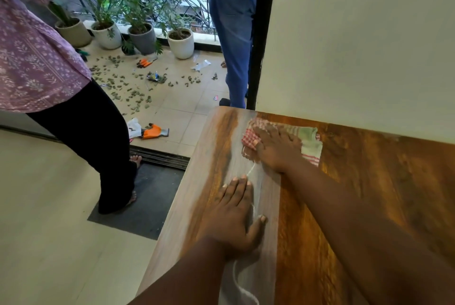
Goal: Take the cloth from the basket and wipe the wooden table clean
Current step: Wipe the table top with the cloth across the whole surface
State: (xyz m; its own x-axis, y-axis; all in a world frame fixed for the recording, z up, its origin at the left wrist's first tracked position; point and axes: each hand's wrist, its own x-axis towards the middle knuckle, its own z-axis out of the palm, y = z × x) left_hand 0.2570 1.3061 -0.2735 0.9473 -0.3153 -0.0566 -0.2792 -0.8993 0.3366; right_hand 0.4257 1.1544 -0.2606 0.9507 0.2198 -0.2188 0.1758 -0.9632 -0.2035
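A red-and-white checked cloth (pixel 310 143) with green and cream patches lies bunched on the wooden table (pixel 369 181), near the far left corner by the wall. My right hand (pixel 277 148) presses flat on top of the cloth, fingers pointing left. My left hand (pixel 234 218) rests palm down on the table's pale left strip, nearer to me, fingers spread and holding nothing. No basket is in view.
A cream wall (pixel 357 46) borders the table's far edge. To the left, a person in a purple top (pixel 37 58) stands on a dark mat (pixel 147 198). Another person in jeans (pixel 234 33) stands on the balcony among potted plants (pixel 181 42), scattered leaves and orange gloves (pixel 152 131).
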